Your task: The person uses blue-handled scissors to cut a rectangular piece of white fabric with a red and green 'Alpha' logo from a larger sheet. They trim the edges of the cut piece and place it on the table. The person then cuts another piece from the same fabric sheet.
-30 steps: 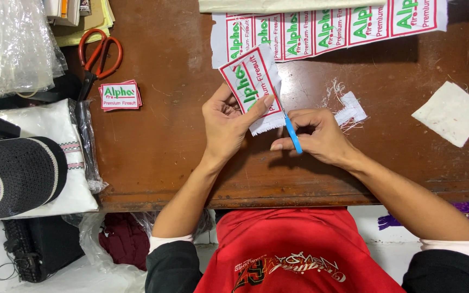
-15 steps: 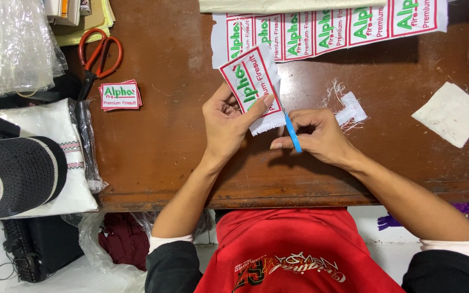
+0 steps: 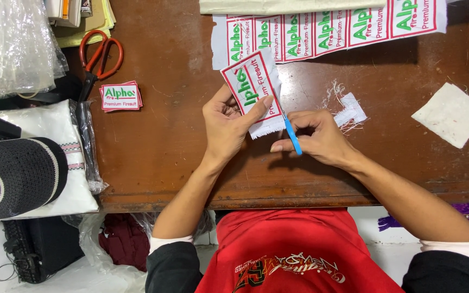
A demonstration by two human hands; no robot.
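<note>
Brown wooden desk (image 3: 158, 157) underlies everything. Left hand (image 3: 226, 127) pinches a white cloth label (image 3: 253, 87), its long axis running up-left from the fingertips. Right hand (image 3: 318, 138), just beside, fingers closed around blue-handled scissors (image 3: 291, 135), blade along the label's right edge.

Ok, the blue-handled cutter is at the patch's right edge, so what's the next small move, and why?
Probably keep cutting along the red border. The left hand pinches the cloth patch above the wooden table, and the right hand has the blue-handled cutter at its right side, where a white frayed margin remains along the lower edge.
</note>
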